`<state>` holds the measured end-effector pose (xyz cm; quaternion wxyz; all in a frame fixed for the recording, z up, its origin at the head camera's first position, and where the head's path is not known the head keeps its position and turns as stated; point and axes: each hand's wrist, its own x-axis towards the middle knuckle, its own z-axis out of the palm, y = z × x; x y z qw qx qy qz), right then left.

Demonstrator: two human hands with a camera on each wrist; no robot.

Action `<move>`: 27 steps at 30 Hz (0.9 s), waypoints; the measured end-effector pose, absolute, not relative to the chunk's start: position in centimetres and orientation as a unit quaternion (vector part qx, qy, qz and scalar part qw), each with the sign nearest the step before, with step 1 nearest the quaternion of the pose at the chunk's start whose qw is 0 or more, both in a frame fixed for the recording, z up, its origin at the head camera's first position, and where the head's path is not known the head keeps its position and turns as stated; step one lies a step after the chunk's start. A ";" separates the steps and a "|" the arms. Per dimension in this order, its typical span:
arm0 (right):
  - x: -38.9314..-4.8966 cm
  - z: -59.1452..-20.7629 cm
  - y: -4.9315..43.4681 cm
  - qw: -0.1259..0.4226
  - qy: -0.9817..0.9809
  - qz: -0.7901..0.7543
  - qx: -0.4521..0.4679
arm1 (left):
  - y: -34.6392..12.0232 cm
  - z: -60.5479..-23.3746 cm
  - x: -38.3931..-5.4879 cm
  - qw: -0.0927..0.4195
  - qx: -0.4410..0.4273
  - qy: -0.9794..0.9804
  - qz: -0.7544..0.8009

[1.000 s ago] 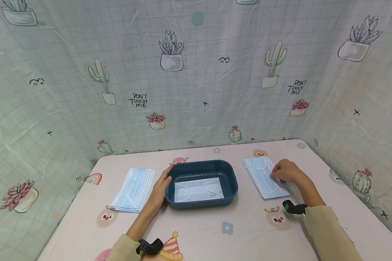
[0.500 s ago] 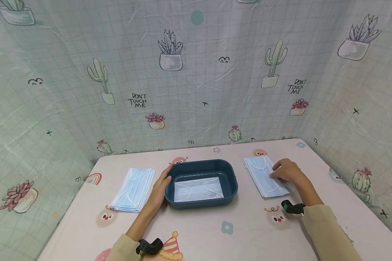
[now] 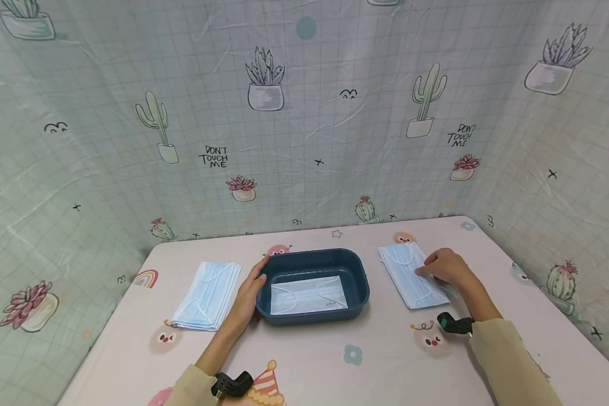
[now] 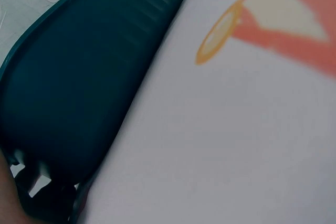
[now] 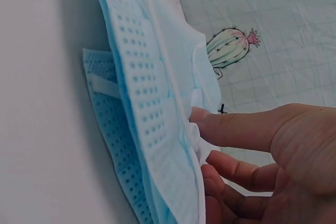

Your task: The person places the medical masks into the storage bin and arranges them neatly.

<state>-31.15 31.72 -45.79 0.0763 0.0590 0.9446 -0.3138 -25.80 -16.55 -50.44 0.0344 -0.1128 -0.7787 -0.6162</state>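
A dark blue plastic basin stands mid-table, with a pale blue face mask lying flat inside. My left hand holds the basin's left end, fingertips at its rim; the left wrist view shows the basin's outer wall close up. To the right lies a stack of face masks. At that stack's right edge my right hand pinches a mask, thumb on its upper face and fingers curled at the edge. In the right wrist view another mask shows beneath it.
Left of the basin lies a second stack of face masks, beside my left forearm. The table has a pink cartoon-print cover. A cactus-print curtain stands behind it and on both sides.
My right thumb and fingertips have shifted slightly left over the edge of the right mask stack. The left hand, basin and left stack stay in place.
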 end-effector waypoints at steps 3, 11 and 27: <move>-31.0 -45.6 31.6 0.073 0.946 -0.312 0.057 | -16.6 -50.5 -25.8 0.032 -0.112 -0.778 -0.617; -30.9 -45.5 31.5 0.072 0.945 -0.313 0.061 | -16.6 -50.4 -25.7 0.032 -0.114 -0.777 -0.619; -31.5 -45.8 32.9 0.090 0.933 -0.346 0.046 | -16.6 -50.5 -25.8 0.033 -0.112 -0.778 -0.617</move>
